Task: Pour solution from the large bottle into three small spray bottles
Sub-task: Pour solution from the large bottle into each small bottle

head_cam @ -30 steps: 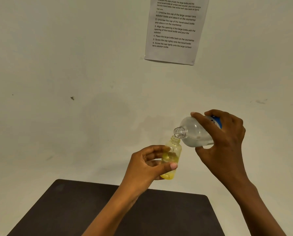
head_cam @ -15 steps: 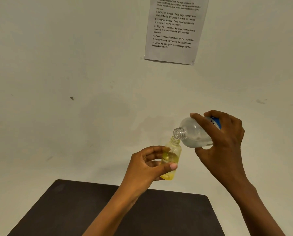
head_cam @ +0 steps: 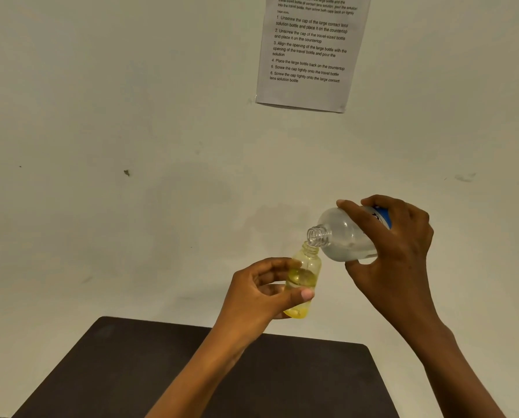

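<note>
A dark tabletop (head_cam: 191,372) lies nearest. Above its far edge the left hand (head_cam: 258,292) holds a small yellow bottle (head_cam: 303,279) upright, fingers and thumb curled round it. The right hand (head_cam: 397,248) grips the large clear bottle (head_cam: 342,236), tilted with its open neck just over the small bottle's mouth. A printed sheet (head_cam: 309,52) hangs on the wall (head_cam: 101,116) behind.

Paper sheet (head_cam: 311,52) on the wall, upper right of centre: numbered steps 1–6, e.g. "4. Place the large bottle back on the countertop". Large bottle (head_cam: 347,236) blue label unreadable.
</note>
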The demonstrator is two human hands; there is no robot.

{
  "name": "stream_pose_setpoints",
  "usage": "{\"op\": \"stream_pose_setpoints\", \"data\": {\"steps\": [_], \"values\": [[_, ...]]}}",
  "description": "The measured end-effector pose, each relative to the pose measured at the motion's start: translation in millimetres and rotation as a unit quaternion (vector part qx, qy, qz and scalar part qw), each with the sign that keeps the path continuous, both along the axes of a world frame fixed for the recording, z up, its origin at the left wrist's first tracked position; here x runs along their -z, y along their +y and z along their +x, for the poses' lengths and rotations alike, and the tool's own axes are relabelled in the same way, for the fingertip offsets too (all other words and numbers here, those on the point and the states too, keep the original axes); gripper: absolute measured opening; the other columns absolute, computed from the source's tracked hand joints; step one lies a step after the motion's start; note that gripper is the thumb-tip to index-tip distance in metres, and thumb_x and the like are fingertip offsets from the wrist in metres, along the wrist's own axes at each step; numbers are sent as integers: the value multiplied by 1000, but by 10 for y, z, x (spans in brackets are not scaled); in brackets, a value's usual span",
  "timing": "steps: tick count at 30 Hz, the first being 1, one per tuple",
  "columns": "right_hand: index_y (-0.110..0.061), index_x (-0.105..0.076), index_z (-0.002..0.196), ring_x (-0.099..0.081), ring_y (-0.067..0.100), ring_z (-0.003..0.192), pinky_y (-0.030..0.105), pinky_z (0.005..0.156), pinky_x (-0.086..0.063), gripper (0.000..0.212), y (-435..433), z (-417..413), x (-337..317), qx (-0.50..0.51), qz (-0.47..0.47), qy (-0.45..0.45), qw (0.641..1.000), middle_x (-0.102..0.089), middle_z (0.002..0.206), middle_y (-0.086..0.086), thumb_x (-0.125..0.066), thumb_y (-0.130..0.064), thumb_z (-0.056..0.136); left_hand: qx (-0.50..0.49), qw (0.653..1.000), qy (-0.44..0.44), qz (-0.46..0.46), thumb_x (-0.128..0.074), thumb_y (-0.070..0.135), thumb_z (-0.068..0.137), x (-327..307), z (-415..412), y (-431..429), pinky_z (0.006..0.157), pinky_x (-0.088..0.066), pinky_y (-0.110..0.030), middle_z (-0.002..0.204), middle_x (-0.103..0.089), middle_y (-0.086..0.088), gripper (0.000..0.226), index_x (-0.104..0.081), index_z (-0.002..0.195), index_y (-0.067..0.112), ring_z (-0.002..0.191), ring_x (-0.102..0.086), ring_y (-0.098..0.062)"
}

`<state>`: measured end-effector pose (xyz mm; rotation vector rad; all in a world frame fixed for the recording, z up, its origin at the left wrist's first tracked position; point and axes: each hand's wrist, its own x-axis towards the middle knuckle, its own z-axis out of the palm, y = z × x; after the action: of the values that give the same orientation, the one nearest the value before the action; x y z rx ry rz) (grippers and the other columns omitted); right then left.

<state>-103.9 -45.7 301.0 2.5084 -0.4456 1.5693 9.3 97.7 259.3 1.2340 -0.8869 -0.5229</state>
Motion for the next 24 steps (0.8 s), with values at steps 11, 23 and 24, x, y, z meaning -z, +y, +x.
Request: {"op": "stream_pose_setpoints", "data": {"steps": [11, 23, 24], "values": [[-26, -48, 123, -34, 28, 112, 36, 90, -27, 84, -7, 7, 10, 0, -5, -2, 1000, -54, 117, 16, -85, -1, 51, 1, 1000, 4, -1, -78, 11, 68, 5, 6, -7, 60, -56, -22, 94, -71, 5, 34, -66, 95, 28, 84, -70, -13], [-28, -46, 124, -34, 29, 113, 36, 91, -27, 87, -15, 10, 14, 1, 2, 1, 1000, -53, 118, 15, -85, -1, 51, 3, 1000, -1, 3, -78, 13, 68, 21, 16, -23, 63, -57, -25, 98, -71, 1, 37, -66, 101, 24, 86, -71, -16], [-29, -45, 124, -34, 29, 113, 36, 91, -27, 88, -13, 9, 14, 2, 1, 2, 1000, -53, 118, 15, -85, -1, 51, 2, 1000, -2, 3, -78, 13, 68, 21, 17, -22, 64, -58, -25, 98, -71, 1, 37, -66, 101, 24, 86, -71, -16]]}}
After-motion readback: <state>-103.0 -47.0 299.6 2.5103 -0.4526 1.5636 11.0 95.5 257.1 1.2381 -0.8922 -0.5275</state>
